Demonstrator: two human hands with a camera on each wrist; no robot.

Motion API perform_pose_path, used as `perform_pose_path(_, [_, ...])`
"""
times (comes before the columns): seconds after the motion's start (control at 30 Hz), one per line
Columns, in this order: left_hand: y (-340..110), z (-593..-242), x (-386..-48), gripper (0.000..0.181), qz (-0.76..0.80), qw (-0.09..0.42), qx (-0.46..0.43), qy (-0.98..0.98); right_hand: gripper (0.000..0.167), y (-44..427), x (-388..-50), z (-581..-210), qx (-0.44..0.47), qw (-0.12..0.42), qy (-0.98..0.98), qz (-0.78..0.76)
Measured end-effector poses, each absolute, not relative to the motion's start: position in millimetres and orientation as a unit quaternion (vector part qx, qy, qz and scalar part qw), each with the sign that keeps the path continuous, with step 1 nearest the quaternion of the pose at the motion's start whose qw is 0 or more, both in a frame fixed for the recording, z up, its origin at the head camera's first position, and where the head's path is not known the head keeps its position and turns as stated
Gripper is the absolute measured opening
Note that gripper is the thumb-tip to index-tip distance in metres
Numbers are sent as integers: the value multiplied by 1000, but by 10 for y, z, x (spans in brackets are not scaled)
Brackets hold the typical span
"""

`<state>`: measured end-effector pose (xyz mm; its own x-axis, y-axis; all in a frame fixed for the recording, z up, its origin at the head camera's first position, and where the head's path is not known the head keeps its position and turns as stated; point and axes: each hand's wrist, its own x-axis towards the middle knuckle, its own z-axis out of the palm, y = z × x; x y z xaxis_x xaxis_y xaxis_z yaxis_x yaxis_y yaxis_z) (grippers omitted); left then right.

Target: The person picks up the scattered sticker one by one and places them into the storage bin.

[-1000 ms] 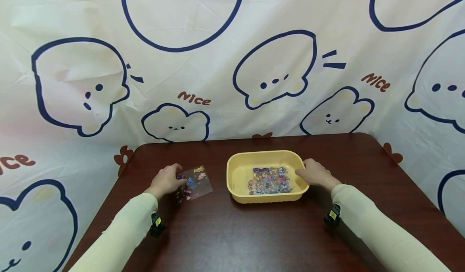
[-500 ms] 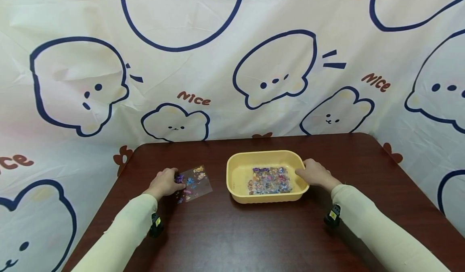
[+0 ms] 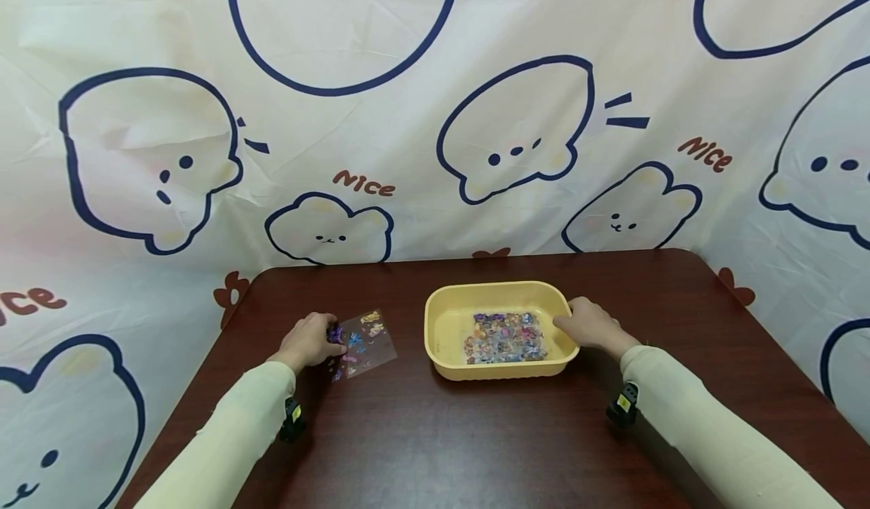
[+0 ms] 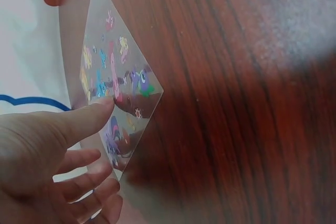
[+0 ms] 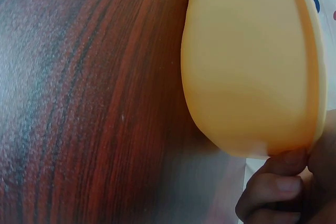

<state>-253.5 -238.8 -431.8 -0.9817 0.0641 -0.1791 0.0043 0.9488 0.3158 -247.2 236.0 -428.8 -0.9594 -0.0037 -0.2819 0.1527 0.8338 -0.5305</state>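
In the head view, my left hand [image 3: 310,342] is at the left side of a clear sticker sheet [image 3: 370,347] printed with small colourful cartoon figures. The left wrist view has the thumb lying over the sticker sheet [image 4: 118,72], with curled fingers by its near edge; I pinch it there. A yellow plastic basin [image 3: 445,343] stands right of centre. My right hand [image 3: 593,322] grips its right rim, thumb over the inside and fingers curled below the rim outside, as the right wrist view shows. Inside the basin lies a pile of similar colourful clear sheets [image 3: 506,338].
Both hands work over a dark red-brown wooden table [image 3: 435,448]. A pale cloth [image 3: 408,139] with blue cartoon outlines hangs behind the table and along both sides. A strip of bare tabletop lies between the sheet and the basin.
The left hand has shifted slightly left along the sticker sheet, and its fingers have drawn in. The sheet, the basin and the right hand stay where they were.
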Motion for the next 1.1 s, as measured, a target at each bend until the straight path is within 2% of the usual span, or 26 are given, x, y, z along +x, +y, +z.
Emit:
perform_pose_path(0.4, [-2356,-4293,-2535,62,154,103,14,983,38,2356,-2470,-4293,37,134,949,-282])
perform_pose_path(0.83, [-2400,-4304,-2516,52,175,77,13,981,40,2359,-2466,-4284,38,137,949,-281])
perform_pose_path(0.97, [-2427,-4293,-2509,44,181,77,15,980,41,2360,-2470,-4281,39,137,949,-280])
perform_pose_path(1.1, [-2440,-4274,-2510,27,174,77,21,982,41,2357,-2474,-4283,40,137,949,-280])
